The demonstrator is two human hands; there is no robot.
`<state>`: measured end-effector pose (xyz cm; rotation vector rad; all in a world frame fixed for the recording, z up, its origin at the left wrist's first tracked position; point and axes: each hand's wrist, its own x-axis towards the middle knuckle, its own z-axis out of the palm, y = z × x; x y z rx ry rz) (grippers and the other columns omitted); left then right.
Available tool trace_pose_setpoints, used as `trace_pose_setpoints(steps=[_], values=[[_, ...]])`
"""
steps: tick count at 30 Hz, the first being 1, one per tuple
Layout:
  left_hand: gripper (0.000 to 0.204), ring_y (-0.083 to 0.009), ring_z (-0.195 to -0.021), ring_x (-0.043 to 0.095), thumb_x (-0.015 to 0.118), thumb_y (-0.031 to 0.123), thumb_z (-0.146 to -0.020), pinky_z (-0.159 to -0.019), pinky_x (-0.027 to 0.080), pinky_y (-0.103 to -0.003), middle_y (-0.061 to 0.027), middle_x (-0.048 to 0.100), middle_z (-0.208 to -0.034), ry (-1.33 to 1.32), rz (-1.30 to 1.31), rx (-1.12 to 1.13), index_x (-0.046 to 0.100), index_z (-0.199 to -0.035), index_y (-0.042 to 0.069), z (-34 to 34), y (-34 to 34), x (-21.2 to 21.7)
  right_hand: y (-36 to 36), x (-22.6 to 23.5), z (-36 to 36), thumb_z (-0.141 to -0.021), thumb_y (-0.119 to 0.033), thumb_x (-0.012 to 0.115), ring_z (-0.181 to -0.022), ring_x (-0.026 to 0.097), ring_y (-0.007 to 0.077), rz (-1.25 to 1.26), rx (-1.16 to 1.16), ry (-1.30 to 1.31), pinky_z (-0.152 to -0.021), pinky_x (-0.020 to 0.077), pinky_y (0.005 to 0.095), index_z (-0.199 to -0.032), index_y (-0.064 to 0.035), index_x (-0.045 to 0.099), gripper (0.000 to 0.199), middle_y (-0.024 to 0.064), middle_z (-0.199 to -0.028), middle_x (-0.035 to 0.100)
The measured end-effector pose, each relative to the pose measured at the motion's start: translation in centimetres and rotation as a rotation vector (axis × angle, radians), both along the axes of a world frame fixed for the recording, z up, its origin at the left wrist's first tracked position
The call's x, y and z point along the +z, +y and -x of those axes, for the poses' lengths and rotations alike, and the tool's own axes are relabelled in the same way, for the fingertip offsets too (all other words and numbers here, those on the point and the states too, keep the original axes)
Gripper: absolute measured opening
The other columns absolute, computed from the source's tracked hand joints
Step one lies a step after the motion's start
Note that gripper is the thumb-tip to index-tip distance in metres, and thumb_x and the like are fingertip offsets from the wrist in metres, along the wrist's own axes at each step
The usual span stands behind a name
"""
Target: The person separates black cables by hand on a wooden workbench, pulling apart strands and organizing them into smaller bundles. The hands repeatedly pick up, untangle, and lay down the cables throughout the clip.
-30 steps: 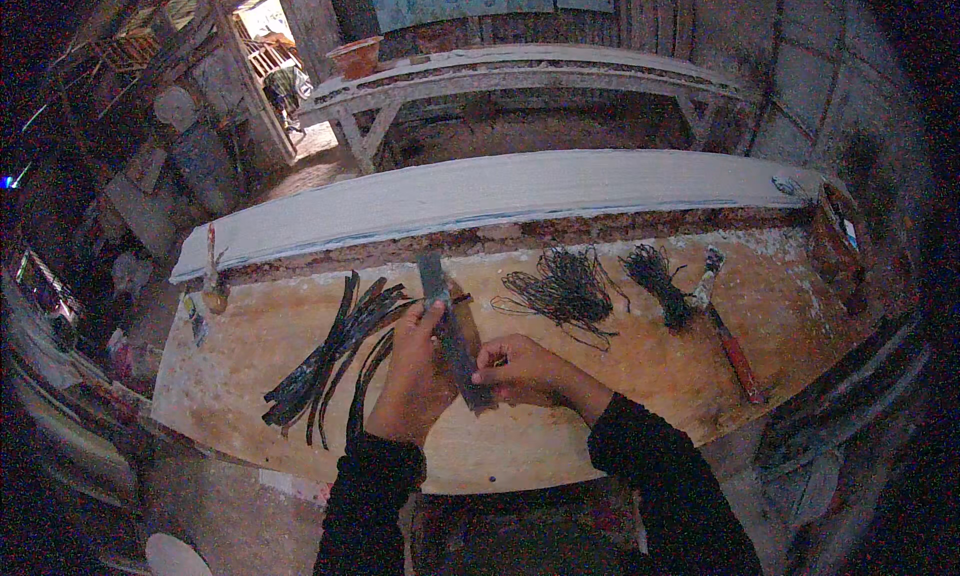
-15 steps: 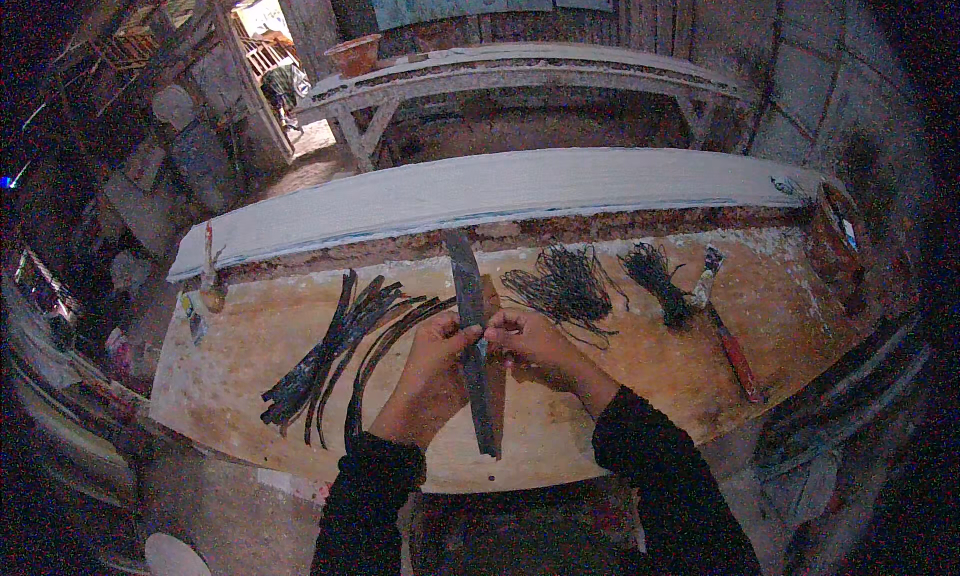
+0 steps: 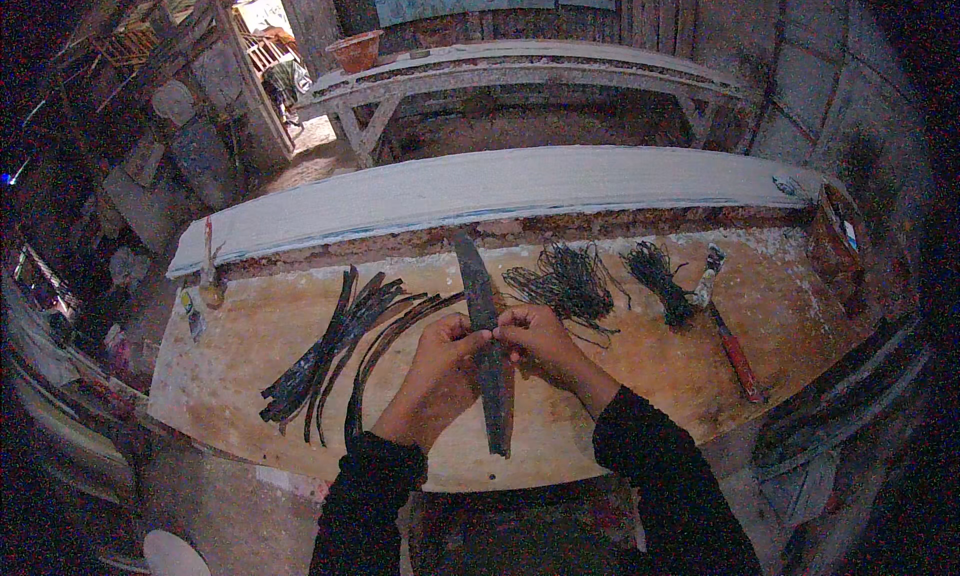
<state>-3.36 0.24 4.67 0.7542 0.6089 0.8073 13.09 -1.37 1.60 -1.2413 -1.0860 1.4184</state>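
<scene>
Above the wooden board (image 3: 230, 376), a long, flat dark strip (image 3: 495, 406) stands almost in line with my view, rubber-like in look. My left hand (image 3: 440, 368) pinches its middle from the left side, thumb against the strip. From the right, the fingertips of my right hand (image 3: 548, 344) press on the same spot, close to the left thumb. Beside my left hand lies a pile of black strips (image 3: 335, 346), with a few curved ones reaching toward my wrist. Beyond my right hand is a loose tangle of thin black cords (image 3: 565, 284).
Farther right are a tied black bundle (image 3: 652, 274) and a red-handled tool (image 3: 735, 356). A brown container (image 3: 836, 241) stands at the right end. A long white-topped slab (image 3: 500, 184) runs behind the board. At left are a scraper-like tool (image 3: 194, 318) and a wooden-handled object (image 3: 211, 288).
Both hands have shifted slightly to the right with the strip between them. The right fingers now sit across the strip's edge, nearer the left thumb.
</scene>
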Motion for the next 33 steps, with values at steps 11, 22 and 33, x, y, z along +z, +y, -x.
trace_pose_setpoints(steps=[11,22,33], values=[[0.003,-0.0178,-0.072,0.06,0.055,0.0,-0.089,-0.063,0.052,-0.034,-0.0086,0.058,-0.082,0.071,-0.047,0.047,0.052,-0.091,0.0,-0.5,0.5,-2.1,0.4,-1.4,0.2,-0.082,-0.022,0.066,-0.062,0.058,0.015,-0.225,-0.052,-0.377,-0.057,0.046,0.0325,-0.081,0.0005,0.066,0.023,0.0075,-0.068,0.062],[0.014,-0.0167,-0.074,0.061,0.053,0.003,-0.091,-0.063,0.052,-0.033,-0.0074,0.06,-0.087,0.025,-0.027,-0.032,0.054,-0.105,0.0,-0.7,0.1,-1.0,0.4,-1.4,0.3,-0.081,-0.015,0.066,-0.06,0.054,0.0102,-0.269,-0.084,-0.342,-0.052,0.0416,0.0264,-0.079,-0.0017,0.063,0.013,0.0028,-0.068,0.058],[0.02,-0.016,-0.076,0.062,0.051,0.002,-0.092,-0.065,0.053,-0.033,-0.0065,0.062,-0.091,0.029,0.011,-0.052,0.054,-0.112,0.002,-0.7,0.3,-1.6,0.4,-1.9,0.0,-0.079,-0.024,0.069,-0.064,0.058,0.0161,-0.231,-0.087,-0.341,-0.06,0.0462,0.0325,-0.078,0.0004,0.064,0.025,0.0088,-0.07,0.061]])
